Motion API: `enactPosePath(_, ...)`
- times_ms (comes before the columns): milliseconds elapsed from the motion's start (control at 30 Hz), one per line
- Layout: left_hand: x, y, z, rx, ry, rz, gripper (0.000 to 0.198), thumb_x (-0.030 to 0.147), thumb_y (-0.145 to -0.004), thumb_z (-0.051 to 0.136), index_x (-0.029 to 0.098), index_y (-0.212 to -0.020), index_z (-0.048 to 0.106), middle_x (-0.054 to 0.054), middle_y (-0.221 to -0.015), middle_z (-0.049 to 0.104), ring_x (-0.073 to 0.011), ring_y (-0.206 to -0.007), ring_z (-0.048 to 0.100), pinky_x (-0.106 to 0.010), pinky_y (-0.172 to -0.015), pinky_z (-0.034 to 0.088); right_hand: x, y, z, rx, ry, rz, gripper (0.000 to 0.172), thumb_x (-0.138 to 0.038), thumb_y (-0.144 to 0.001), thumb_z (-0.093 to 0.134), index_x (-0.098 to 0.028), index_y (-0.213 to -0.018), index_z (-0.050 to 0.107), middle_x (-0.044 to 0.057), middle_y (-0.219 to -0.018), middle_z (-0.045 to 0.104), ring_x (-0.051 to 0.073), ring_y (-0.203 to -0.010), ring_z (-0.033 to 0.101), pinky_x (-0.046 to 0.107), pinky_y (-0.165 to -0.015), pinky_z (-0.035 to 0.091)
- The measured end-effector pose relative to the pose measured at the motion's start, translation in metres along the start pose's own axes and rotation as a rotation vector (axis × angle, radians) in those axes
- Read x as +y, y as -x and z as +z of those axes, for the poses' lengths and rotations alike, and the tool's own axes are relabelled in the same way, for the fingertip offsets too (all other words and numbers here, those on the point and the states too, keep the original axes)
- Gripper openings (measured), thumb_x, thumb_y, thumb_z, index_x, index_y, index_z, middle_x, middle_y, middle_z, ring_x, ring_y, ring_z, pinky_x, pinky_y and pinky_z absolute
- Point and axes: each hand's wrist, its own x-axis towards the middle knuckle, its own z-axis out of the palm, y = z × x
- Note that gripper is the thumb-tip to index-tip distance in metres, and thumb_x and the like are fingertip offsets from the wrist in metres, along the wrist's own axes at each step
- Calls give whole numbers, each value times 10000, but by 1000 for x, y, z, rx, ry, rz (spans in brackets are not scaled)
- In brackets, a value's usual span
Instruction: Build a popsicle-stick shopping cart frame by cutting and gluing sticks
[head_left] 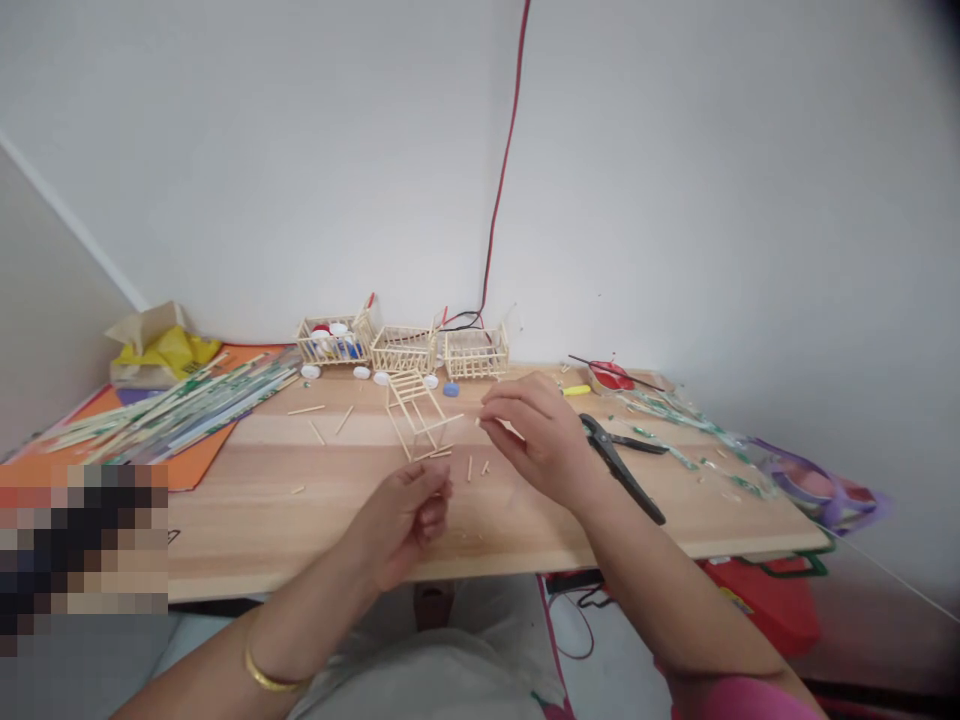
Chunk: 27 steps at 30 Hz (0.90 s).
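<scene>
My right hand (pixel 536 435) is over the middle of the table, its thumb and fingertips pinched on a small piece of wooden stick (pixel 478 422). My left hand (pixel 412 515) is near the table's front edge, fingers curled together; whatever is between them, if anything, is hidden. Just beyond my left hand a small open frame of thin sticks (pixel 415 415) stands tilted on the table. Short cut sticks (pixel 470 468) lie between my hands, and others (pixel 343 419) lie left of the frame. Black-handled pliers or cutters (pixel 626 470) rest beside my right forearm.
Three stick-built carts (pixel 334 342) with bottle-cap wheels line the wall. Bundled wrapped sticks (pixel 217 400) lie on an orange sheet (pixel 202 468) at the left, with a yellow bag (pixel 172 352) behind. A red dish (pixel 611 376), torn wrappers (pixel 686 432) and a purple bag (pixel 821 490) are at the right.
</scene>
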Motion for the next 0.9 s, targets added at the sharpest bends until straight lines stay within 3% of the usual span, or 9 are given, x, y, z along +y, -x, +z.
enactPosePath(133,32,-19,-23,176,-32,236,292,259,-670,741,138,-647,476,71,-542,430,-15,-415,329,-144,-393,258,25,-22,18,-215,-1,-7,89,-188,-893,492,-189,-872,578,57,-864,643,182,-835,520,332,-777,382)
enactPosePath(300,52,-49,-39,294,-6,205,233,198,-634,728,131,-711,518,53,-628,484,-19,-420,366,-153,-378,259,42,-48,53,-397,57,-38,100,-192,-871,510,-172,-819,593,70,-876,619,192,-863,490,334,-803,333)
enactPosePath(467,48,-64,-47,246,20,133,194,210,-660,704,110,-753,567,25,-682,522,-17,-440,372,-148,-386,263,46,-57,76,-532,54,-14,154,-189,-894,474,-167,-807,600,42,-759,607,165,-766,474,306,-734,308)
enactPosePath(700,49,-66,-53,172,43,77,188,220,-663,716,84,-752,620,10,-658,525,-23,-459,367,-151,-396,259,52,-55,87,-585,0,-3,182,-230,-918,481,-168,-846,636,55,-796,633,168,-789,482,315,-732,295)
enactPosePath(900,49,-67,-52,185,16,103,172,212,-650,732,83,-710,635,5,-642,540,-22,-456,366,-151,-400,256,48,-58,89,-584,-8,3,184,-220,-915,487,-176,-853,655,54,-798,640,171,-792,476,320,-731,295)
